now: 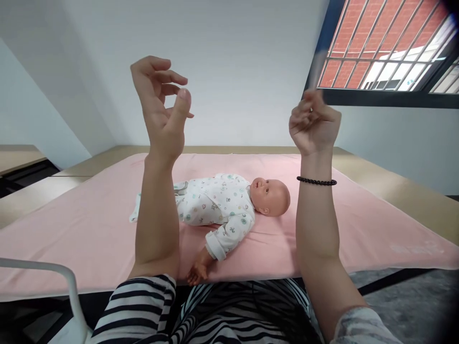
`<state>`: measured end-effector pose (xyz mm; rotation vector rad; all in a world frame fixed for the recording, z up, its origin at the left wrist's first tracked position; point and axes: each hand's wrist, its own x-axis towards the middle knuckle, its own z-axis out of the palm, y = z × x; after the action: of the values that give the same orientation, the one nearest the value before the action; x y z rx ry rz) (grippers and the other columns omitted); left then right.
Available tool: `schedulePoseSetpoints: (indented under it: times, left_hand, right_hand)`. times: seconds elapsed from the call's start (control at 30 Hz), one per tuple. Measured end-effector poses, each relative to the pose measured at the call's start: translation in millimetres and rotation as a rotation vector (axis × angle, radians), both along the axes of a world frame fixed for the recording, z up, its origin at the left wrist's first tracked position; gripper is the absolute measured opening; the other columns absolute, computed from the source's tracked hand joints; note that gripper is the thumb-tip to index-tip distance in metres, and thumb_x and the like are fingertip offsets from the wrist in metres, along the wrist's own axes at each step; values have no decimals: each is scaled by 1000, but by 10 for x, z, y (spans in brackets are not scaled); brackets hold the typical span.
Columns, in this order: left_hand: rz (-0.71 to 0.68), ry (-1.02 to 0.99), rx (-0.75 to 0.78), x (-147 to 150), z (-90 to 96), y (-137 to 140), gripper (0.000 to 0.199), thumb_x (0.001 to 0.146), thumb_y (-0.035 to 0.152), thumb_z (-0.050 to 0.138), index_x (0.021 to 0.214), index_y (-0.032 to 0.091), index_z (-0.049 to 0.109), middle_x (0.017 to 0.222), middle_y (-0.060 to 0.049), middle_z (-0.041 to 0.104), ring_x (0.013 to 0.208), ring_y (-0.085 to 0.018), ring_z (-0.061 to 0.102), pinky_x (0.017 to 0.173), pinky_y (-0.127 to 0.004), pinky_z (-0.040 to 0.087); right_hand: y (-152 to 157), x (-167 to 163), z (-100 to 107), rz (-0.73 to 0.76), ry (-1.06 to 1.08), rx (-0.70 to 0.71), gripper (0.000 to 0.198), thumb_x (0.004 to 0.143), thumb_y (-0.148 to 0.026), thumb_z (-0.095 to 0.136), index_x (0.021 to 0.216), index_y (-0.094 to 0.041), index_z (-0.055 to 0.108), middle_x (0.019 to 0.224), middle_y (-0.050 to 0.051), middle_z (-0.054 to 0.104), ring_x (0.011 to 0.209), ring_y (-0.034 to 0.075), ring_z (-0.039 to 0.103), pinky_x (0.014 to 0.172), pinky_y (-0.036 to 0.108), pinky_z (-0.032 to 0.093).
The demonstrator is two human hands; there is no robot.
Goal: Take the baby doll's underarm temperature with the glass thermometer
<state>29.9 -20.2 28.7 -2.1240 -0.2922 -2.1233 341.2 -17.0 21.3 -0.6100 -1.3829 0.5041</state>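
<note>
Pink cloth (258, 258) under doll (225, 198), mid-frame; holding left hand (159, 117) upper left, fingers loosely spread, and right hand (317, 125) upper right, most fingers curled, grip unclear through blur; apparently gesturing clear of doll, needing to lower both for any touch.

Pink cloth (89, 239) covers the table (401, 193) beneath a doll (225, 198).

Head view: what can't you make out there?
In the head view:
Thin thing in the right hand: blurred, unidentifiable.
Legs of the doll: partly hidden by the left forearm.
Its far hand: hidden behind its torso.
White rail: cut off by the left edge.
</note>
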Motion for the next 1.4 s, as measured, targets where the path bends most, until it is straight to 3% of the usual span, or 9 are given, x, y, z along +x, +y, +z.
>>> schedulePoseSetpoints:
  times: [0.17,0.3,0.7,0.83,0.93,1.0,1.2,1.3,1.4]
  left_hand:
    - [7,-57,7,-77,10,105,47,88,63,67,121,34,48,103,-1,61,92,-17,59,46,-24,45]
    - [81,-66,-3,-114,2,112,48,92,69,58,121,33,45,103,0,60,92,-15,58,47,-21,45]
    - [167,-107,-31,-91,25,50,67,83,88,43,113,29,49,103,3,52,97,-9,57,49,-20,47]
    - [179,-53,29,-91,8,29,50,96,75,42,116,29,48,107,3,50,100,-7,58,50,-18,50]
    - [161,-33,-32,-57,8,-38,41,99,65,50,115,27,47,106,5,51,101,-5,58,54,-17,52]
    - [128,-59,-43,-43,13,-41,47,94,70,54,112,26,50,104,4,53,100,-6,60,53,-19,52]
    - [108,-81,-2,-87,8,97,60,85,83,51,109,28,56,103,1,55,96,-11,59,48,-22,46]
    - [117,-61,-18,-83,2,88,55,89,79,51,107,27,57,102,2,56,92,-10,57,50,-23,47]
    - [76,-67,-63,-39,-3,42,52,88,75,57,100,25,61,95,2,59,86,-10,58,50,-24,47]
  right_hand:
    - [58,24,-76,-47,-99,-166,23,68,-27,83,59,-22,62,60,1,59,55,12,50,49,28,45]
    - [-30,41,-20,138,-4,-161,24,79,-43,74,69,-25,62,69,-2,62,54,9,50,48,24,44]
    - [-194,-24,-10,52,-82,-181,24,79,-49,80,94,-32,73,90,1,72,74,20,71,45,31,53]
    - [-84,192,-1,463,239,-526,9,88,-41,71,83,-33,72,78,0,69,80,19,70,50,31,53]
    - [28,328,-25,925,679,-354,15,90,-26,68,77,-34,72,63,0,63,81,14,64,57,26,51]
    - [82,329,-56,831,636,-187,21,85,-14,71,73,-31,71,58,-1,61,75,14,61,57,26,49]
    - [53,139,-56,-215,-68,-56,24,94,-18,62,70,-22,67,61,-5,61,63,9,58,55,21,49]
    - [28,112,-33,-285,-164,-10,41,106,-33,40,78,-27,67,69,-2,63,81,7,62,64,16,51]
    - [72,129,-61,-235,-170,-63,23,95,-32,65,72,-27,66,65,-1,63,70,14,63,58,27,51]
